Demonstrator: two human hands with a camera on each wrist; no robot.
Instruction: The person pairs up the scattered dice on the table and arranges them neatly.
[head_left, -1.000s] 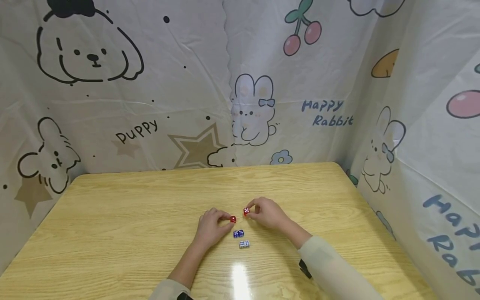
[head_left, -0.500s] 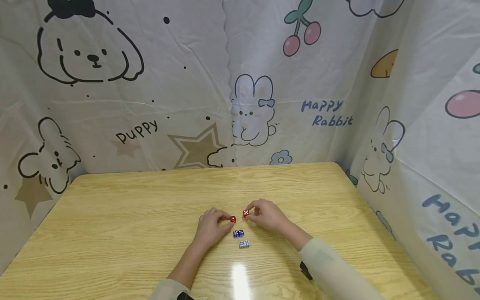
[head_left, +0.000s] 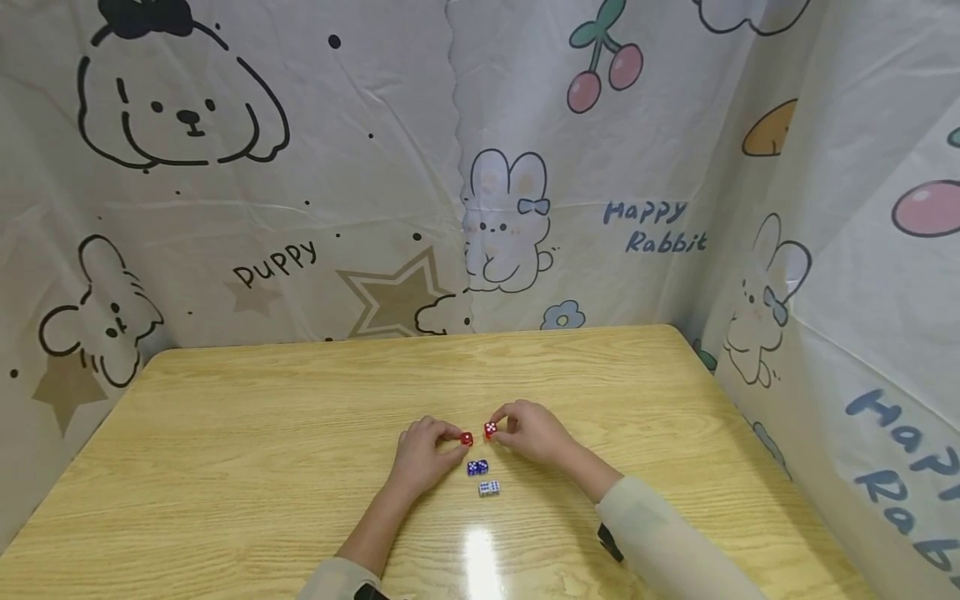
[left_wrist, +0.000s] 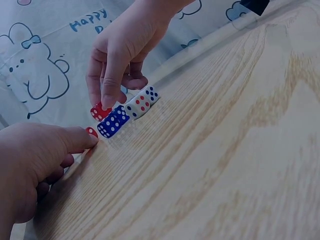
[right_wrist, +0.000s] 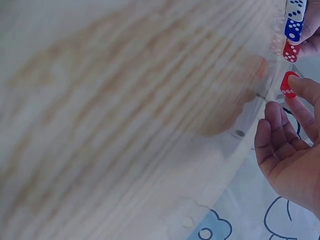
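My left hand [head_left: 425, 454] pinches a red die [head_left: 467, 439] between thumb and finger at the table's middle. Across a small gap, my right hand [head_left: 532, 431] pinches another red die [head_left: 491, 430], its five-dot face toward the head camera. In the right wrist view this die [right_wrist: 288, 84] looks slightly off the tabletop, with its reflection apart from it. Two blue dice [head_left: 477, 467] stand side by side just nearer to me than the red ones. Nearer still, two white dice [head_left: 489, 488] also sit touching. The left fingers partly cover the left red die [left_wrist: 91, 132].
The wooden table [head_left: 262, 442] has a glossy top with a bright reflection near its front. Behind it and on the right hangs a printed cloth [head_left: 390, 167], close to the table's edges.
My right hand has come slightly left and toward me with its red die, narrowing the gap between the red dice. The left hand and the blue and white dice stay put.
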